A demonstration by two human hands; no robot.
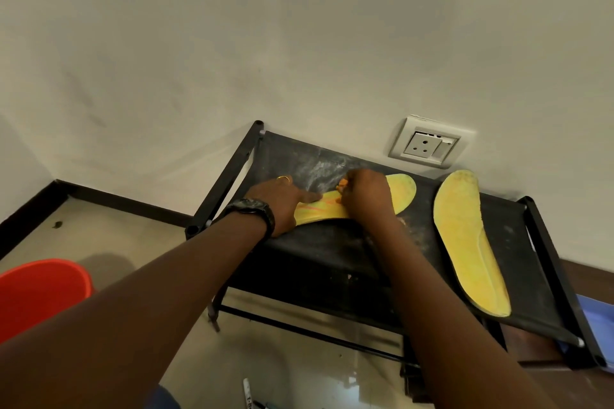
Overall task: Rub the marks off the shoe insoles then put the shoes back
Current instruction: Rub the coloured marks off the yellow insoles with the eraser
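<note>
Insole (319, 209), yellow and streaked with orange lines, lies across the middle of the black shoe rack (332, 259), with a red bucket (40, 292) on the floor left of the rack (its inside is out of view) and a second insole (465, 236) at the rack's right end. The left hand (279, 199) presses flat on its narrow end with fingers straight. The right hand (365, 192) is curled round a small orange thing (343, 183) held against it.

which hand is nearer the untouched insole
Right. The right hand, pinching an orange eraser, sits left of the untouched insole; the left hand lies farther left, pressing the other insole.
</note>
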